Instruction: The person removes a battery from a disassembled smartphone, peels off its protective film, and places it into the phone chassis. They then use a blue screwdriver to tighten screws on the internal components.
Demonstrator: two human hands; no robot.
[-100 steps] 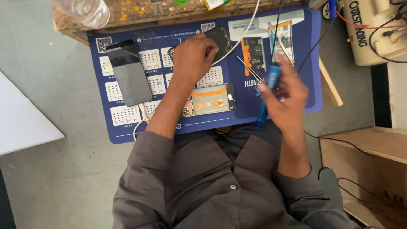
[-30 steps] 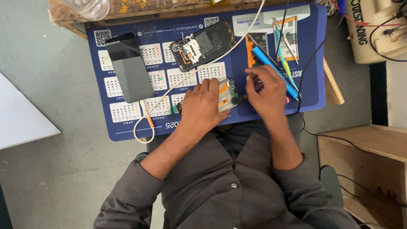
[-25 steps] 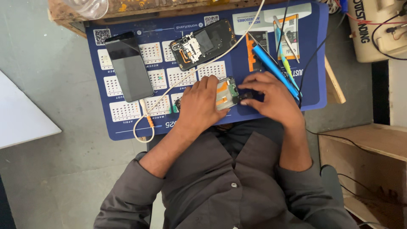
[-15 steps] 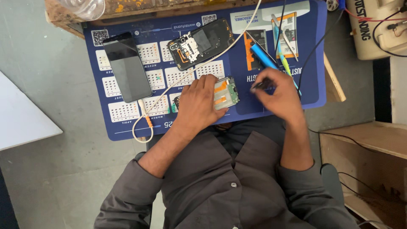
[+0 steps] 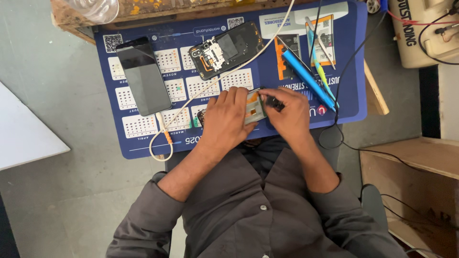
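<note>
Blue work mat (image 5: 143, 143) spread over the bench, and both hands meet at its near middle. Left hand (image 5: 227, 119) presses flat on a phone frame (image 5: 254, 107), fingers curled over its edge. Right hand (image 5: 289, 112) pinches a small dark part (image 5: 274, 102) against it. Far left lies a dark phone (image 5: 143, 76), an opened phone body (image 5: 227, 49) just beyond, blue tool (image 5: 306, 79) right.

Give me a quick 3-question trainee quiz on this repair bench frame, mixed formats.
1. True or false: the opened phone body lies beyond the hands on the blue mat.
2. What do the left hand and right hand hold between them?
A) a water bottle
B) a small phone part with orange flex
C) a screwdriver
3. The white cable plugs into the dark ____ on the left.

Key: 1 true; 2 B; 3 phone.
</note>
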